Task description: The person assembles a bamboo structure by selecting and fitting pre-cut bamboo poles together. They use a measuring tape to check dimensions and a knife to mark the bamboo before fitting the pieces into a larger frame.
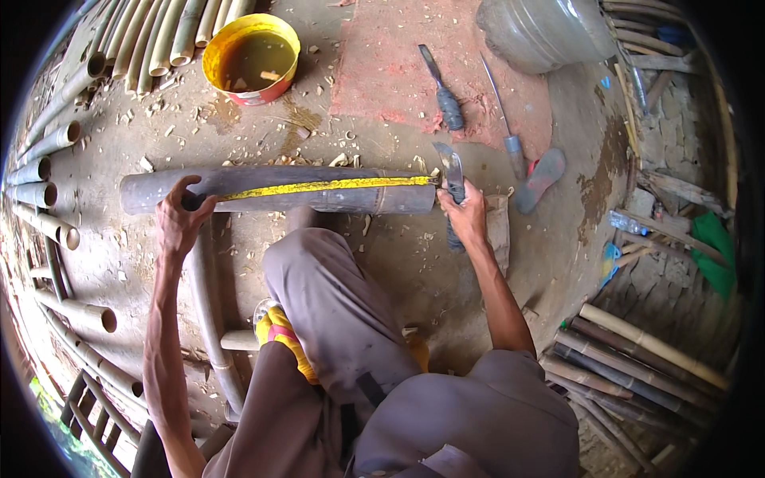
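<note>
A thick grey bamboo pole (pixel 319 199) lies crosswise on the ground in front of my knee. A yellow tape measure strip (pixel 327 186) is stretched along its top. My left hand (pixel 180 217) presses on the pole near its left end, at the tape's start. My right hand (pixel 464 213) is at the pole's right end, gripping a broad-bladed knife (pixel 451 169) whose blade points up beside the tape's end.
A yellow bucket of murky water (pixel 252 57) stands at the back. Two more knives (pixel 443 89) (pixel 504 119) and a sandal (pixel 540 180) lie on the ground at right. Bamboo poles are stacked at left (pixel 48 191) and lower right (pixel 637 358). A clear plastic jug (pixel 542 32) sits top right.
</note>
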A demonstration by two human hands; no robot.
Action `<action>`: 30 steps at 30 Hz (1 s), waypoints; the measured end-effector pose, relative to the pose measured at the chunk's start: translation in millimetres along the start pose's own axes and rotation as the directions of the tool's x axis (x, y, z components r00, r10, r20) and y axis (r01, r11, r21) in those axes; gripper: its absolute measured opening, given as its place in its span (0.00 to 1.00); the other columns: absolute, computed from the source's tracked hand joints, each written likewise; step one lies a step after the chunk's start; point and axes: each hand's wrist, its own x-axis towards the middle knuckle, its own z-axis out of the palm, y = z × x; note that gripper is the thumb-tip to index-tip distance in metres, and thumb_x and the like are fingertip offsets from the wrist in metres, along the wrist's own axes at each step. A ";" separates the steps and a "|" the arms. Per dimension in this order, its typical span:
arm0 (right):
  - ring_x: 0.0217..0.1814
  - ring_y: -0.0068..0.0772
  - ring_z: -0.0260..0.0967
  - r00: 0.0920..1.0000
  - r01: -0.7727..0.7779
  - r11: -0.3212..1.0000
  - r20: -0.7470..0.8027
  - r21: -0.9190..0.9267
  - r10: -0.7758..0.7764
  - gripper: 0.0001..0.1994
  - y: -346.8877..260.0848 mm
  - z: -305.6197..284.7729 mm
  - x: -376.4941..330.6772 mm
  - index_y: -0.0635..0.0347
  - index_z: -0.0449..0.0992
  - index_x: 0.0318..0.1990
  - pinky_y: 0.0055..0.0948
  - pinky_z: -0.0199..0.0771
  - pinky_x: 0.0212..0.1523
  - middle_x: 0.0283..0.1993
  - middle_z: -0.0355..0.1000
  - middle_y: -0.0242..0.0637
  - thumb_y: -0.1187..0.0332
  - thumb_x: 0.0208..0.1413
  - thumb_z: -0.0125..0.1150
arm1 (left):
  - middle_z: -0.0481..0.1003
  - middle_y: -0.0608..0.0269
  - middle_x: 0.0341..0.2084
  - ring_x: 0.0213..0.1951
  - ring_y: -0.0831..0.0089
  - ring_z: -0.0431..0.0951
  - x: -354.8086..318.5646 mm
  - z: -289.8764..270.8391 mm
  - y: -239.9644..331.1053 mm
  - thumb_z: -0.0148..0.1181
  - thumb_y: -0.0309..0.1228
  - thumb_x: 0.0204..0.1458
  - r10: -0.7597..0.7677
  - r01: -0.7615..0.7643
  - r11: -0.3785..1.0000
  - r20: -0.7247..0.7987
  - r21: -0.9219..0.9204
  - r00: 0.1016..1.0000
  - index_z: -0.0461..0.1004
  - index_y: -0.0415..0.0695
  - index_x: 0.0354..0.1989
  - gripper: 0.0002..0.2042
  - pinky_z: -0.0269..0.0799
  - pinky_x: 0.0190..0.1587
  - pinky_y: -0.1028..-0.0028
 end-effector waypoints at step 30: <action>0.20 0.17 0.66 0.977 -0.161 0.915 -0.072 0.369 0.201 0.07 2.0 20.9 -26.5 0.65 0.71 0.37 0.19 0.65 0.19 0.23 0.70 0.29 0.76 0.51 0.62 | 0.77 0.56 0.21 0.24 0.72 0.77 16.2 -7.7 2.9 0.67 0.37 0.40 0.027 -0.023 0.999 0.153 -0.029 0.988 0.75 0.40 0.36 0.17 0.72 0.30 0.71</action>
